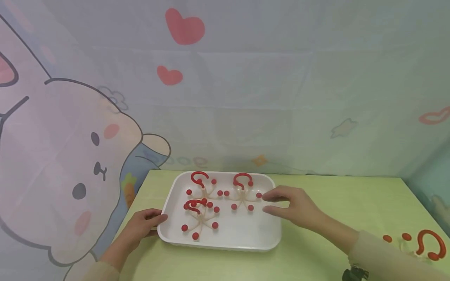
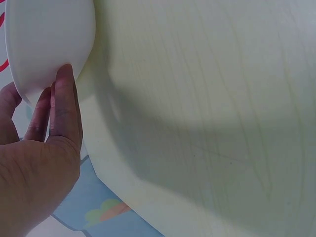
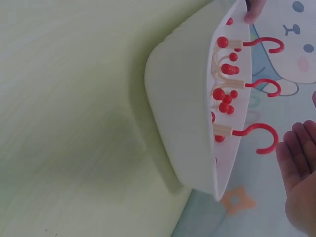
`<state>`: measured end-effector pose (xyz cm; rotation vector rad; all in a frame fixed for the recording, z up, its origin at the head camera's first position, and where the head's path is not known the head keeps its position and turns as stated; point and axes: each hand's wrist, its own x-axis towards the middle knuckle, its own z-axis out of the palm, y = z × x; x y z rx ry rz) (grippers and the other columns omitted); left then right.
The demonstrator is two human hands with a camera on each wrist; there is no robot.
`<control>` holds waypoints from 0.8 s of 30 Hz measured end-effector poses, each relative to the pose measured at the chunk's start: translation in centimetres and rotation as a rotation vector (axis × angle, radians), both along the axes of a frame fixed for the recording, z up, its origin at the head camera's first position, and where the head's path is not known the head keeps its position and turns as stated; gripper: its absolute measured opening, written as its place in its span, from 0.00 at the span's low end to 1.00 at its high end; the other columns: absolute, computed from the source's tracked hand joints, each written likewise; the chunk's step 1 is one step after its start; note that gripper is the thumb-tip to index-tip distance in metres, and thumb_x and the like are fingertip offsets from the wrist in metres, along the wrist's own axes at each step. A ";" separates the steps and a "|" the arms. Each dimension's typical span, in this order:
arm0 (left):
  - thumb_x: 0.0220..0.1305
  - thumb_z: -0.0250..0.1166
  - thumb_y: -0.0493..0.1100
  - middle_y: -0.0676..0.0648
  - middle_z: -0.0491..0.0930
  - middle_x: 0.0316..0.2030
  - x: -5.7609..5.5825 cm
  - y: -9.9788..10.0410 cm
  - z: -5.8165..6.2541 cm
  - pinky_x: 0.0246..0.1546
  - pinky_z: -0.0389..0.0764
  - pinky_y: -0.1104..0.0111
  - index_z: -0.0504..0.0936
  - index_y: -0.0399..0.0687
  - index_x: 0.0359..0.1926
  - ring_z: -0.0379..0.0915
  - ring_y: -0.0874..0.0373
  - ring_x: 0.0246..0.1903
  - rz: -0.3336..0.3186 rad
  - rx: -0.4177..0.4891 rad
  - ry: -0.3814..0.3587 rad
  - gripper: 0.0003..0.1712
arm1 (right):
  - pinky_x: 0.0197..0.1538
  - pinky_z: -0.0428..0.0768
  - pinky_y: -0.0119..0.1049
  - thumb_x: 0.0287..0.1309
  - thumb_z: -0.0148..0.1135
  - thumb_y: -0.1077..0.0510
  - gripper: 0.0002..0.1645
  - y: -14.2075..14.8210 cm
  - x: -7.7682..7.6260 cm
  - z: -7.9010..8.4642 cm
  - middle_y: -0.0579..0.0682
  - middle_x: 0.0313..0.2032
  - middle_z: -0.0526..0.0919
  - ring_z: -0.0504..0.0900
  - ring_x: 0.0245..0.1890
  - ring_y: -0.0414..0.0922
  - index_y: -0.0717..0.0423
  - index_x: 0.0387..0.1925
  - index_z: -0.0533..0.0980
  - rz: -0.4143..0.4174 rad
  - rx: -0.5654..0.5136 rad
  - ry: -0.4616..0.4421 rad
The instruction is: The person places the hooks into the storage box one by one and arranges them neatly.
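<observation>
A white tray (image 1: 246, 239) holds three small hangers, each with a red hook on top and cream arms ending in red balls. One hanger (image 1: 200, 219) lies at the front left, another (image 1: 204, 191) behind it, and the third (image 1: 242, 194) at the back right. My left hand (image 1: 140, 230) grips the tray's left rim, thumb over the edge; in the left wrist view its fingers (image 2: 64, 106) lie against the outer wall. Over the tray's right side is my right hand (image 1: 295, 205), thumb and fingers apart and holding nothing, close to the third hanger's ball.
On the light green table (image 1: 351, 199), another red-hooked hanger (image 1: 441, 244) lies at the far right beside my right sleeve (image 1: 390, 253), which partly covers it. A cloth backdrop (image 1: 246, 97) with a cartoon rabbit rises behind the table's back edge.
</observation>
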<state>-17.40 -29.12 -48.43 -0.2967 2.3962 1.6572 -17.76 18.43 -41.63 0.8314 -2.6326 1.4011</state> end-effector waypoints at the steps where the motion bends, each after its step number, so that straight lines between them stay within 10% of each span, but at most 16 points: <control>1: 0.75 0.69 0.41 0.40 0.86 0.50 0.0 0.0 0.0 0.45 0.93 0.57 0.80 0.25 0.60 0.86 0.51 0.44 0.000 0.001 -0.001 0.23 | 0.57 0.89 0.40 0.59 0.82 0.54 0.18 0.3 0.1 0.1 0.42 0.47 0.91 0.89 0.48 0.40 0.49 0.50 0.89 -0.007 0.005 0.003; 24: 0.76 0.68 0.41 0.36 0.85 0.51 0.0 0.0 0.0 0.45 0.92 0.57 0.80 0.25 0.61 0.86 0.50 0.45 -0.013 -0.017 0.000 0.23 | 0.54 0.87 0.28 0.61 0.80 0.57 0.19 7.0 2.4 1.5 0.38 0.49 0.90 0.89 0.50 0.40 0.44 0.53 0.87 -0.094 0.048 0.089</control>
